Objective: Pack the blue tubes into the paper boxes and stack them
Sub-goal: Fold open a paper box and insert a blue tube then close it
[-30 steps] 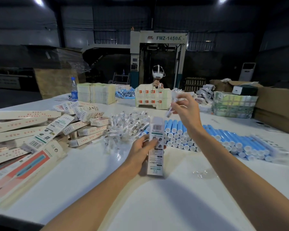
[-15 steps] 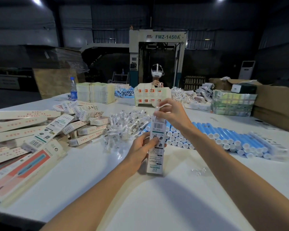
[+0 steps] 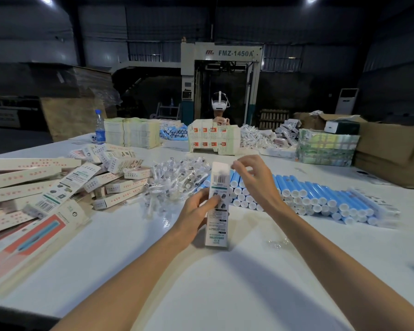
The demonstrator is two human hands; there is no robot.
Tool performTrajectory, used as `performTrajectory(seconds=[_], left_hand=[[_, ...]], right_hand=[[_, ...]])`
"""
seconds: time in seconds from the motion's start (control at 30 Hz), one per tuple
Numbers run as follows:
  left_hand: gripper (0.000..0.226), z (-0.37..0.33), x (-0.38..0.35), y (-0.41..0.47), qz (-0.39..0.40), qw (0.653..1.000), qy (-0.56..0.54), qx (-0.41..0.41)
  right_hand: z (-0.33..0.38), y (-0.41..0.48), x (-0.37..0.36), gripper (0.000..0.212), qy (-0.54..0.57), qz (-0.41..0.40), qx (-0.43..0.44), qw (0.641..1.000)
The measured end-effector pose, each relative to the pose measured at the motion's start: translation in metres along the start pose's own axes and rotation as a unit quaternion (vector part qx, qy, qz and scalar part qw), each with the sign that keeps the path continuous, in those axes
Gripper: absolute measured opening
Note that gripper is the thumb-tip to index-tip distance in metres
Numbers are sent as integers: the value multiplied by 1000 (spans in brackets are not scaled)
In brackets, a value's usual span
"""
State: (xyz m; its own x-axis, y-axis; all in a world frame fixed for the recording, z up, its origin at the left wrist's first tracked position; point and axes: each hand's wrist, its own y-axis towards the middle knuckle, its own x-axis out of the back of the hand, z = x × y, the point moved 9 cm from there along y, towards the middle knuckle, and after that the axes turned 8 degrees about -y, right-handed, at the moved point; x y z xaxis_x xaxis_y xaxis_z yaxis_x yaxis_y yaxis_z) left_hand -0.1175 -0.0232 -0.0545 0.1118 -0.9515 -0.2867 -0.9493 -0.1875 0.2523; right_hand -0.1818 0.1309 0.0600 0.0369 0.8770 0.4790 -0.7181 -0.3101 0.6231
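1. The left hand [image 3: 196,211] grips a tall paper box [image 3: 217,211] around its middle, fingers curled across the printed face. The box stands upright on the white table [image 3: 201,278], near the centre.
2. The right hand [image 3: 256,182] is at the box's top right corner, fingers apart and loosely curved, with nothing visible between them.
3. Blue tubes [image 3: 320,197] lie stacked in rows just right of the box, behind the right wrist.
4. A heap of clear packets [image 3: 172,177] lies left of the box, and a pile of boxes [image 3: 58,185] lies further left.
5. At the far side sits another person [image 3: 220,108] in a white headset.
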Motion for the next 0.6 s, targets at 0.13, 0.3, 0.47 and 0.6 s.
performTrajectory(seconds=[0.13,0.3,0.47,0.6], left_hand=[[33,-4,-2,0,8,1000,5,-18],[75,-19,-2,-1,8,997,14,-71],[74,-28,-5,-4,33,990,92,-103],[63,-35,-7,-4,32,981,140,-131]], right_hand=[[-20,-20,-10,23,74,48,-57,994],[-24,-40,-35,42,176,112,-47,977],[-19,-43,-34,39,203,113,-27,972],[-14,-44,-33,32,195,111,-13,974]])
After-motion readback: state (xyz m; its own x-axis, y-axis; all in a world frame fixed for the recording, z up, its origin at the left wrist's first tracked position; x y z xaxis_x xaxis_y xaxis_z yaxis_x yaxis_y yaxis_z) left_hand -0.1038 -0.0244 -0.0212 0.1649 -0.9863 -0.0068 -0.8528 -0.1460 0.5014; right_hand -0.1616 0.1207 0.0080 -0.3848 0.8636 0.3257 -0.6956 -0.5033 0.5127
